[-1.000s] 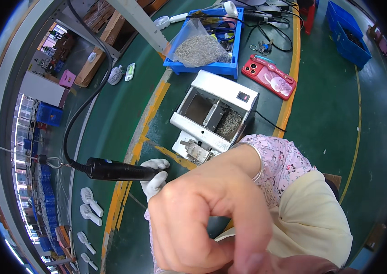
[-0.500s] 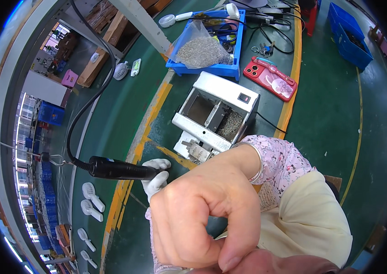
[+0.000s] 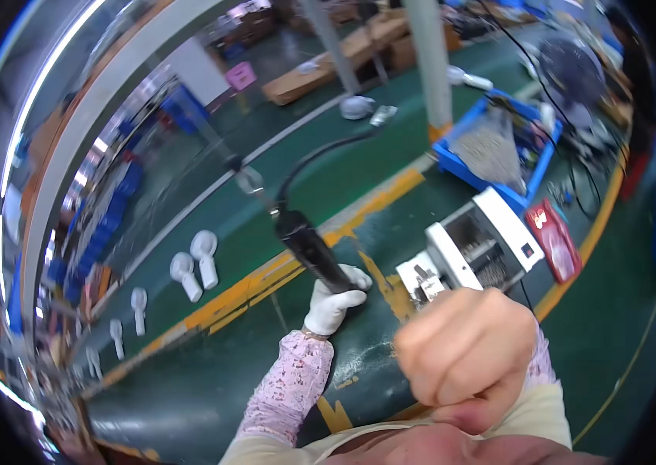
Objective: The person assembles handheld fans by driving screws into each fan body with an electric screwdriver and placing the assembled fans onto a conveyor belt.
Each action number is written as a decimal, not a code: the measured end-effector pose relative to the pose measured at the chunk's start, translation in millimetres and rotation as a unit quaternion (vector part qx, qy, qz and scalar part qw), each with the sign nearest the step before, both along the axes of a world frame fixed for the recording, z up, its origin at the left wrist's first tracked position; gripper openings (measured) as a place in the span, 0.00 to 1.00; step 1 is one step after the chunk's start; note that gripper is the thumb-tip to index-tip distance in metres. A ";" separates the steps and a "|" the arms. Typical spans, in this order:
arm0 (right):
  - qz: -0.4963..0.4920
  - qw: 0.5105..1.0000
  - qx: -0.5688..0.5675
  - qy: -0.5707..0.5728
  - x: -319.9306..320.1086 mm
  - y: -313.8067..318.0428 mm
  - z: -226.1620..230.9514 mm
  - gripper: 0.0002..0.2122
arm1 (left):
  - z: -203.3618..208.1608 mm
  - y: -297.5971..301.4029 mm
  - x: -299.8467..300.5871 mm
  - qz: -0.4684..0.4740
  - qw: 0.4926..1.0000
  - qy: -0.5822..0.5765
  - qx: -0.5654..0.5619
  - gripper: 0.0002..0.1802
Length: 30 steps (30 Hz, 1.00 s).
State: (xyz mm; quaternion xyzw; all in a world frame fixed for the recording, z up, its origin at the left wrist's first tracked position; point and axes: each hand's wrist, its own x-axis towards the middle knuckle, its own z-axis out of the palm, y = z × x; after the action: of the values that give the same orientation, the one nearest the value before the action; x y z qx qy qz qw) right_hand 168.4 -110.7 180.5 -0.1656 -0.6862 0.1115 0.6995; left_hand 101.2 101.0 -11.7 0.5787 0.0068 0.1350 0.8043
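Observation:
My left hand (image 3: 326, 310), in a white glove, is wrapped round a black electric screwdriver (image 3: 311, 249), which hangs from a hook and has a cable at its upper end. Its lower tip is hidden behind the glove. Close to the camera, my bare right hand (image 3: 467, 360) is raised with its fingers curled closed; whatever it may hold is hidden. Just beyond that hand stands a white screw feeder (image 3: 507, 225) with small metal pieces in its open top. The hand covers part of its near side.
A blue tray (image 3: 463, 168) holds a clear bag of small metal pieces (image 3: 487, 151). Beside the feeder lies a red phone (image 3: 552, 242). Several white handheld fan parts (image 3: 204, 256) lie in a row at the left. A grey post (image 3: 428, 70) rises behind the bench.
The view has swung left, so the feeder and tray now appear further right. My left forearm has come into view. My right hand no longer overlaps the left and remains closed.

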 end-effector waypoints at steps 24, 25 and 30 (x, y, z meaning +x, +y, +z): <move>0.051 0.993 -0.038 -0.096 7.2 -0.1 6.4 0.08 | 9.9 3.5 -4.9 -0.010 0.999 0.035 -0.006 0.11; 0.041 0.994 -0.043 -0.087 6.2 -0.6 5.2 0.08 | 9.2 2.7 -5.1 -0.007 0.999 0.030 -0.012 0.11; 0.038 0.997 -0.034 -0.056 3.9 -3.4 1.3 0.09 | 7.8 2.4 -3.9 -0.001 1.000 0.020 -0.003 0.14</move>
State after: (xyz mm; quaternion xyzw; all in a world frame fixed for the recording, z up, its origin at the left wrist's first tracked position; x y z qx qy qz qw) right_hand 172.2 -114.0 181.8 -0.1688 -0.7261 0.1522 0.6490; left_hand 97.3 103.4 -3.8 0.5787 0.0228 0.1223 0.8060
